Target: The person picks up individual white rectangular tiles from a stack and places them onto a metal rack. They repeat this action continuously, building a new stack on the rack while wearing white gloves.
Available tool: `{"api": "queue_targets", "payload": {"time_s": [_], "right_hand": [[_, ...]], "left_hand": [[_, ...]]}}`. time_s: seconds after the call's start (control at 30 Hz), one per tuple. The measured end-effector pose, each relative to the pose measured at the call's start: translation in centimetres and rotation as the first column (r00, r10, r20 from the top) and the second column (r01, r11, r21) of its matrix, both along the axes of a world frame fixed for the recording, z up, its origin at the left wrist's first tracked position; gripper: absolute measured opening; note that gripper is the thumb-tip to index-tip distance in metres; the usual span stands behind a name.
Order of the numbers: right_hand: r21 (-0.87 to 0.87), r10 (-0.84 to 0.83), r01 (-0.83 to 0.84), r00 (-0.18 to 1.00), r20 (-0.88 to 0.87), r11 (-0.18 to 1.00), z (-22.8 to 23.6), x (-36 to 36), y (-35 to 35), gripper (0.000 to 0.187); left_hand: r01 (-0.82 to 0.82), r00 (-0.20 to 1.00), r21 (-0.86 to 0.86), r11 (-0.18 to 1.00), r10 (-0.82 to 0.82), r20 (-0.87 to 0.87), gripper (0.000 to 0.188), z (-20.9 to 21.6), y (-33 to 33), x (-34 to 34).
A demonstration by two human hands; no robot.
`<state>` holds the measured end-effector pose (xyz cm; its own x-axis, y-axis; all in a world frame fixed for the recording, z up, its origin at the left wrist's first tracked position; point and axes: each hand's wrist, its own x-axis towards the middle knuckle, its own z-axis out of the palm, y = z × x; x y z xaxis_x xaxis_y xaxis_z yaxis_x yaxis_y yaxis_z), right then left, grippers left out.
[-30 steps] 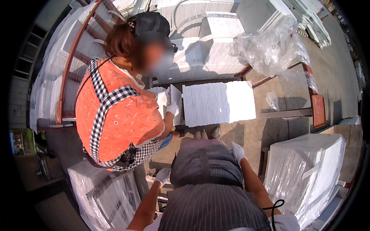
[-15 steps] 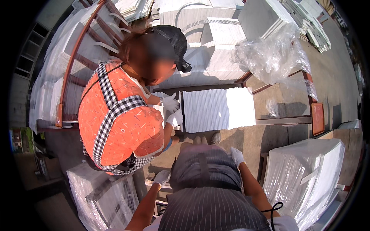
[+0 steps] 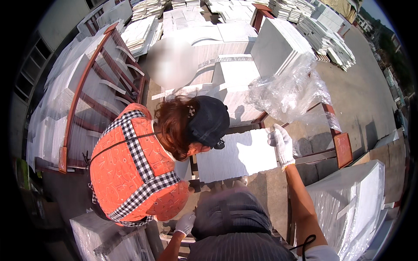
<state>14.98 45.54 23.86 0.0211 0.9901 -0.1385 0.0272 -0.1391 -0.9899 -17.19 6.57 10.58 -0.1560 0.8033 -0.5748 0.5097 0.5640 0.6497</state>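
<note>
A row of thin white slabs (image 3: pixel 235 158), packed face to face with their edges up, lies ahead of me, its right part in bright sun. My right hand (image 3: pixel 283 148), in a white glove, is at the row's right end, fingers apart; whether it presses on the slabs I cannot tell. My left hand (image 3: pixel 185 224), also gloved, hangs low beside my dark striped apron (image 3: pixel 235 213), holding nothing, fingers loosely extended. A co-worker in an orange patterned top (image 3: pixel 135 174) and dark cap (image 3: pixel 209 119) bends over the row's left end; their hands are hidden.
Red-brown metal frames (image 3: pixel 343 150) flank the row, with crumpled clear film (image 3: pixel 285 93) on the right one. Wrapped slab stacks stand at right (image 3: pixel 348 200) and lower left (image 3: pixel 109 237). More white slabs (image 3: pixel 235 65) stand beyond.
My right hand has moved up and forward from my side to the slabs' right end. The co-worker has bent lower, head now over the left end. My view has tilted up.
</note>
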Motion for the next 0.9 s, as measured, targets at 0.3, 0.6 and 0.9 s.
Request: {"api": "queue_targets", "payload": {"time_s": [0.3, 0.6, 0.9], "right_hand": [[0.625, -0.357, -0.268, 0.630, 0.689, 0.733, 18.1, 6.6, 21.5, 0.035], [0.469, -0.319, -0.545, 0.350, 0.881, 0.695, 16.9, 9.6, 35.5, 0.051], [0.471, -0.347, -0.564, 0.319, 0.882, 0.679, 13.4, 18.6, 37.3, 0.051]], "left_hand": [[-0.019, 0.993, 0.124, 0.992, 0.004, 0.118, 0.040, 16.5, 10.8, 9.4], [0.096, 0.936, 0.420, 0.902, -0.226, 0.271, 0.033, 23.3, 33.2, 24.9], [-0.085, 0.993, 0.812, 0.577, 0.113, 0.024, 0.050, 26.1, 62.9, 36.6]]}}
